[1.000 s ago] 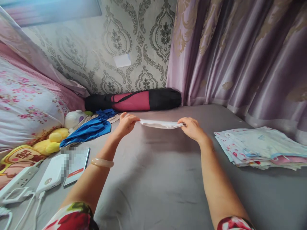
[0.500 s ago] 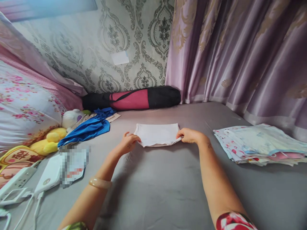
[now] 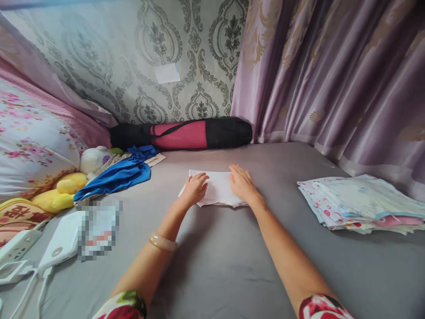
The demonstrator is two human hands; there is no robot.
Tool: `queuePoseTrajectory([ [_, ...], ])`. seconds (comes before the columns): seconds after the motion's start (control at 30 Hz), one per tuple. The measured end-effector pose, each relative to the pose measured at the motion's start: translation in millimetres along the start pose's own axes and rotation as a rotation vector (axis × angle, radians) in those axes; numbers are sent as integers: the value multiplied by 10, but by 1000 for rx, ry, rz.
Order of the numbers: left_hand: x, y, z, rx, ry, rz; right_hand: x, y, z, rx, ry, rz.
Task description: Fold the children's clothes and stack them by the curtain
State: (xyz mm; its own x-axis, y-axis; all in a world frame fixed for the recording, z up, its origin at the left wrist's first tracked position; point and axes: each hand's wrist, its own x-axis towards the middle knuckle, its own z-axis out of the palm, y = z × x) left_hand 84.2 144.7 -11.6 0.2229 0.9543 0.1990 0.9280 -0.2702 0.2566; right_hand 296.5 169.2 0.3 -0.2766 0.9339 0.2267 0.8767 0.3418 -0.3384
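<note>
Both hands were over a white cloth [image 3: 219, 190] at the centre of the frame, laid flat on a grey sheet [image 3: 226, 257]. On the left, the left hand [image 3: 197, 188] had loosely bent fingers and seemed to grip nothing, with a corner of cloth showing past its outer side. Between the hands lay the cloth's bare middle, its front edge uneven and apparently layered. It looked light, soft and limp, unlikely to slip or break but quick to crease, so a firm pinch through every layer at the two front corners seemed the best hold; lifted by one corner, it would probably sag open. Next, the right hand [image 3: 243, 184] had its fingers extended over the right end, holding nothing; how hard either hand pressed could not be told. At the frame's right edge sat a stack of printed cloths [image 3: 365, 204].
</note>
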Motion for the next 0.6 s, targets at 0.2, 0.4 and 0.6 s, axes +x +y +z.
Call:
queuePoseTrajectory([
  [0.2, 118, 304, 350, 127, 16, -61, -152, -207, 387, -116, -93, -84],
  [0.4, 88, 305, 513, 202, 28, -45, -122, -200, 361, -146, -158, -112],
  [0.6, 215, 300, 392, 206, -74, -38, -2, -224, 381, -102, -258, -128],
])
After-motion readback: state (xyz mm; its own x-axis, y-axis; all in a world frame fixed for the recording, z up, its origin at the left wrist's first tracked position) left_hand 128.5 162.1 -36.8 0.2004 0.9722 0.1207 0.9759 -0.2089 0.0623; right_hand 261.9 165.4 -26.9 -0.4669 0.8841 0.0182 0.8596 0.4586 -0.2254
